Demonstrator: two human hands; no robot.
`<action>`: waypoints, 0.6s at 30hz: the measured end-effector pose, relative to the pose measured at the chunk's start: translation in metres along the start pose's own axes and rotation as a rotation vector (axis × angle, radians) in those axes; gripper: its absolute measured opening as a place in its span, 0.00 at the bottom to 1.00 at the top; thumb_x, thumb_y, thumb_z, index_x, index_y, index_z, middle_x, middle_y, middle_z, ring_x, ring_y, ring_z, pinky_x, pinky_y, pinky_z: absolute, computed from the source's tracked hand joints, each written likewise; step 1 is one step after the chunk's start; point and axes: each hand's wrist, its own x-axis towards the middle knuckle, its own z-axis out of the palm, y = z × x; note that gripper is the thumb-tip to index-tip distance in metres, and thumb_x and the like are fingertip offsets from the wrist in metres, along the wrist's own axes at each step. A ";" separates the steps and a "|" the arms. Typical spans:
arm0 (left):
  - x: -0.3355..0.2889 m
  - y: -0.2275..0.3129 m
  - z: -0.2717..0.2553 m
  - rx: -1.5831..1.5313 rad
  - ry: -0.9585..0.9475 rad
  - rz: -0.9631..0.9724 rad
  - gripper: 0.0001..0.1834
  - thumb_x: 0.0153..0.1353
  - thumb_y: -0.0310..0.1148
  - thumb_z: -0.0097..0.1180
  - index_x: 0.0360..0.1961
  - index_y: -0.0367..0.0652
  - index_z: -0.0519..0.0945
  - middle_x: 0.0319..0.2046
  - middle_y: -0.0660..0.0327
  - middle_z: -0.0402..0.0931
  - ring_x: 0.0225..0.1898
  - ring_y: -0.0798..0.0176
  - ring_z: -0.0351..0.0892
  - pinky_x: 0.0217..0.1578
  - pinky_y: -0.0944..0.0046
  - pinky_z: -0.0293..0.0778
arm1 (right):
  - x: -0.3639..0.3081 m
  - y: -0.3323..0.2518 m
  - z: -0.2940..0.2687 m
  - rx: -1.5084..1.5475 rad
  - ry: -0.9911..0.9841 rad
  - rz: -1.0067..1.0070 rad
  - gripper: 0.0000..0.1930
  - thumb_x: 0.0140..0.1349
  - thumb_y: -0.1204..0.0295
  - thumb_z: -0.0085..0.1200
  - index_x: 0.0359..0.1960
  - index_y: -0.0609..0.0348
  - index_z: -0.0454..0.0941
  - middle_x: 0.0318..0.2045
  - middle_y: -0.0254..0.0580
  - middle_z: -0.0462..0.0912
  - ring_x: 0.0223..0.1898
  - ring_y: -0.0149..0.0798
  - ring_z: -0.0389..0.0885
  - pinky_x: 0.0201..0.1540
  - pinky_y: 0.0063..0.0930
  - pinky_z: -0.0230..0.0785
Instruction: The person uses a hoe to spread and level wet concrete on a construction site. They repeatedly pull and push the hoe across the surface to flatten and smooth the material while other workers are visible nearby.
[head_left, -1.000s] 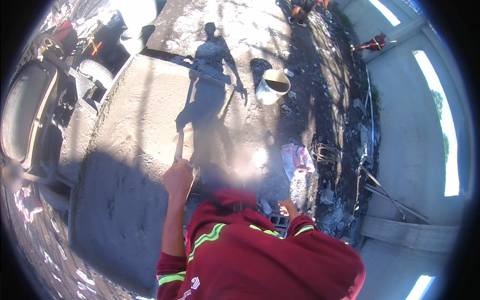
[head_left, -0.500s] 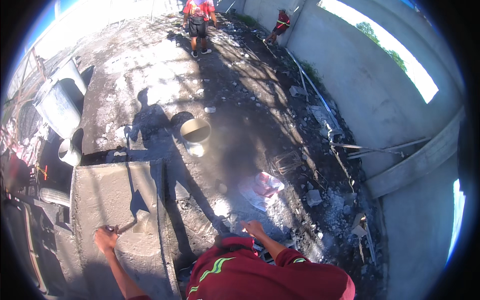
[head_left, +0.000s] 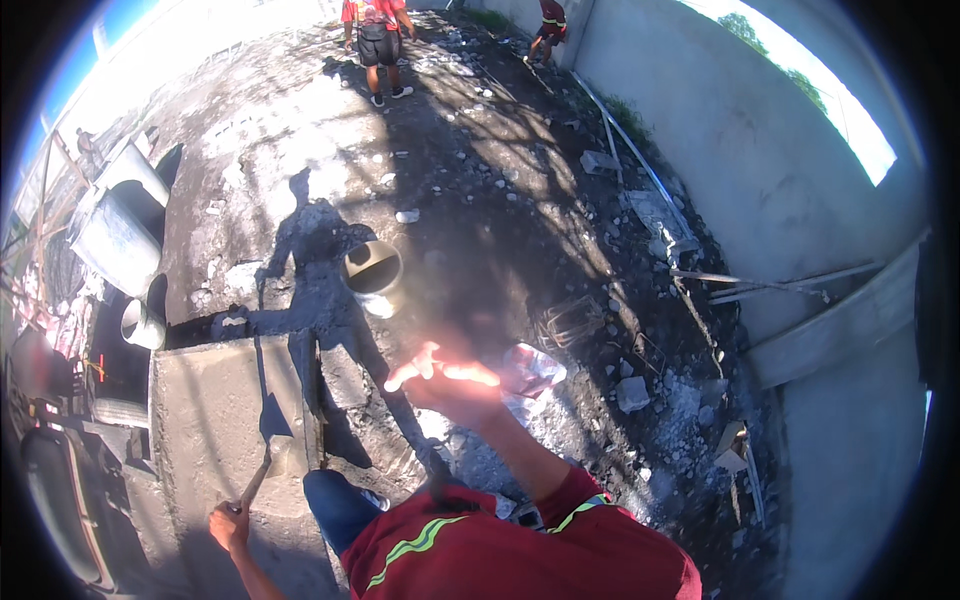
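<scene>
My left hand (head_left: 230, 525) is closed round the upper end of a shovel (head_left: 258, 483). Its blade rests in smooth grey wet mortar (head_left: 210, 410), which fills a shallow rectangular mixing box (head_left: 312, 400) at the left. My right hand (head_left: 445, 385) is raised in front of me in bright sun, fingers apart, holding nothing. Beyond it, on the ground, stands a pale bucket (head_left: 378, 295), apart from the hand. A crumpled white and reddish sack (head_left: 530, 372) lies to the right of that hand.
Drums (head_left: 118, 240) and a smaller bucket (head_left: 142, 325) lie at the left. A grey wall (head_left: 720, 150) runs along the right, with poles (head_left: 640, 165) and rubble (head_left: 632, 393) by it. Two people (head_left: 380, 50) are farther off.
My right hand has risen forward and its fingers have spread. My left hand has moved down and slightly right, tilting the shovel handle. My knee has come into view beside the box.
</scene>
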 end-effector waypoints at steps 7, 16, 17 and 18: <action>0.003 0.004 0.001 -0.065 0.067 0.017 0.22 0.47 0.51 0.70 0.30 0.41 0.85 0.28 0.53 0.84 0.34 0.47 0.85 0.36 0.49 0.78 | 0.046 -0.033 0.174 0.477 -0.982 -0.356 0.18 0.64 0.52 0.47 0.35 0.55 0.73 0.49 0.65 0.80 0.22 0.37 0.71 0.27 0.28 0.64; 0.045 0.019 0.002 -0.062 0.083 0.042 0.20 0.48 0.50 0.66 0.27 0.42 0.87 0.25 0.53 0.84 0.30 0.47 0.85 0.36 0.48 0.78 | 0.027 -0.034 0.194 0.769 -0.892 -0.450 0.24 0.69 0.51 0.37 0.23 0.58 0.67 0.15 0.42 0.74 0.12 0.31 0.67 0.15 0.28 0.60; 0.050 0.013 0.007 -0.085 0.080 0.053 0.20 0.48 0.51 0.66 0.27 0.41 0.87 0.24 0.52 0.84 0.29 0.46 0.85 0.35 0.48 0.78 | 0.030 -0.029 0.197 0.801 -0.914 -0.572 0.24 0.69 0.51 0.37 0.23 0.59 0.67 0.12 0.38 0.71 0.11 0.31 0.67 0.14 0.28 0.60; 0.055 0.008 0.014 -0.004 0.078 0.041 0.21 0.49 0.51 0.66 0.26 0.40 0.87 0.23 0.50 0.83 0.28 0.45 0.85 0.34 0.47 0.78 | 0.036 -0.028 0.195 0.838 -0.999 -0.653 0.25 0.69 0.49 0.36 0.25 0.60 0.68 0.14 0.41 0.75 0.12 0.35 0.68 0.14 0.32 0.60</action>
